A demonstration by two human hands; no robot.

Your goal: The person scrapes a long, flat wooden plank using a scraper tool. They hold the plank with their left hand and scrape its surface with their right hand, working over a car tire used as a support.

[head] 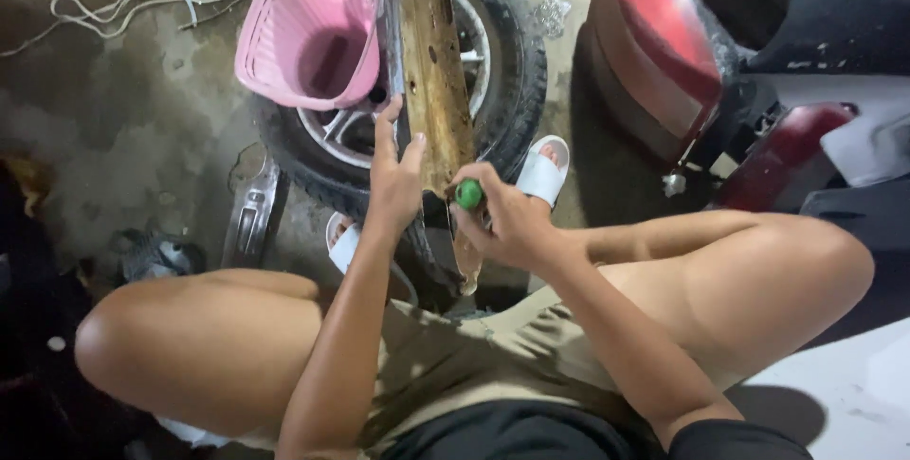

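Left hand (393, 180): mine, pressed against the near end of the panel (434, 72), fingers up along its left edge, thumb spread; it steadies rather than wraps.
Right hand (507, 223): closed around a green-handled tool (468, 195), tip hidden at the panel's near end (a screwdriver, I think, though I cannot tell).
Panel: long, rusty and muddy, lying across the wheel (493, 53), running from my hands away to the top.
Basket (308, 34): pink, tipped, touching the panel's left side, over the wheel.
Risk: the tool could slip off the dirty metal and jab my left hand, which sits just beside it; I judge the panel could also slide off the wheel.
Counts: one panel, one wheel, one basket, one tool, two white sandals (542, 171) near the panel's end, two red body parts (664, 34) right of the panel.
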